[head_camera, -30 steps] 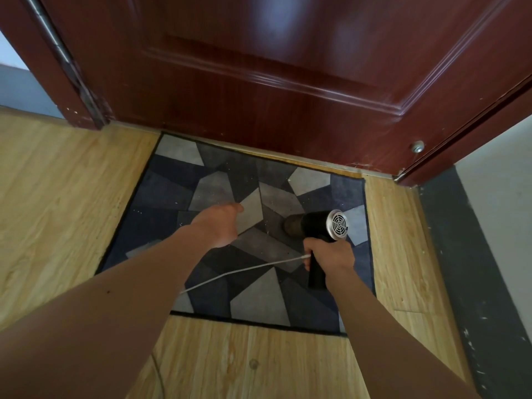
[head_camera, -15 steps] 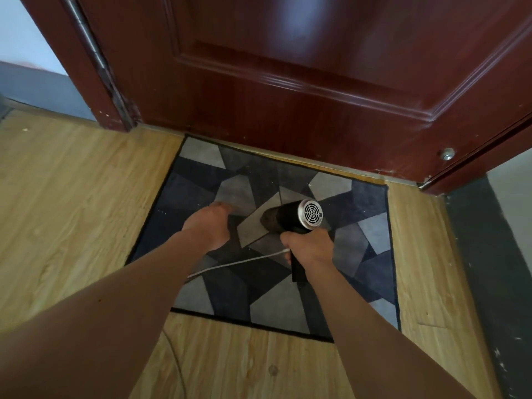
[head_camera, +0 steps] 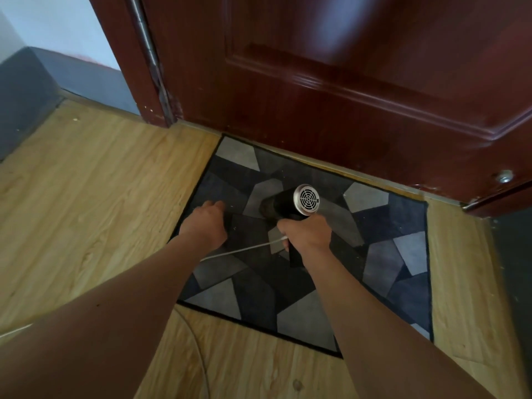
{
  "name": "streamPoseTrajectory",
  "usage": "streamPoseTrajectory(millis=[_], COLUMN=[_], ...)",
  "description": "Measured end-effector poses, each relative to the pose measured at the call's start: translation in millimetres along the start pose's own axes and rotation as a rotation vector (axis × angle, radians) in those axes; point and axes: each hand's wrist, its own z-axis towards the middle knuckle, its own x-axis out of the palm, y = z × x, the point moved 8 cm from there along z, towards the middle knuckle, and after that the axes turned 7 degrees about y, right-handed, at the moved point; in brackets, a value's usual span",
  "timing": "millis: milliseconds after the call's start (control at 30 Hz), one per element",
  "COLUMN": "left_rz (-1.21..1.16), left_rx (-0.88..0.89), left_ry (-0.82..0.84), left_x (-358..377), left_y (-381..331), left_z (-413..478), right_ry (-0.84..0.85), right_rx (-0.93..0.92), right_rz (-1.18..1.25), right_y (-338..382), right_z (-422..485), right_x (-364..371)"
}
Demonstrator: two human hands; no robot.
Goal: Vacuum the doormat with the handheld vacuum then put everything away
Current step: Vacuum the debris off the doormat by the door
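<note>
A grey and dark blue patchwork doormat (head_camera: 383,254) lies on the wooden floor in front of a dark red door. My right hand (head_camera: 309,234) is shut on the handle of the black handheld vacuum (head_camera: 290,204), whose nozzle points left and down onto the mat's middle; its silver vented rear cap faces me. A white cord (head_camera: 239,250) runs from the handle leftward under my left forearm. My left hand (head_camera: 205,223) presses flat on the mat's left edge, fingers apart, holding nothing.
The closed dark red door (head_camera: 345,82) and its frame stand right behind the mat. A grey skirting wall (head_camera: 515,269) borders the right side. Wooden floor (head_camera: 95,197) spreads to the left and in front, with the cord trailing over it.
The vacuum and my right hand moved left across the mat, from its right part to its middle. My left hand shifted left to the mat's edge. My head turned left.
</note>
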Motion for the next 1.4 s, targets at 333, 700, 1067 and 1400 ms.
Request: streamPoseTrajectory(millis=[333,700,1067,1400], left_rz=[0.012,-0.001,-0.002,-0.009], left_rx=[-0.281,-0.308,-0.274,-0.252], left_ry=[0.068,0.124,0.131,0.094], left_x=[-4,2,3,1], left_y=[70,72,64,72], left_z=[-14,-20,-17,-10], right_ry=[0.124,0.116,0.076,0.14], right_rx=[-0.067,-0.137,-0.129,-0.138], right_rz=[-0.071,-0.236,-0.209,-0.218], right_y=[25,8,13,33], right_z=[-10,-28,-25,-22], right_x=[49,42,31,72])
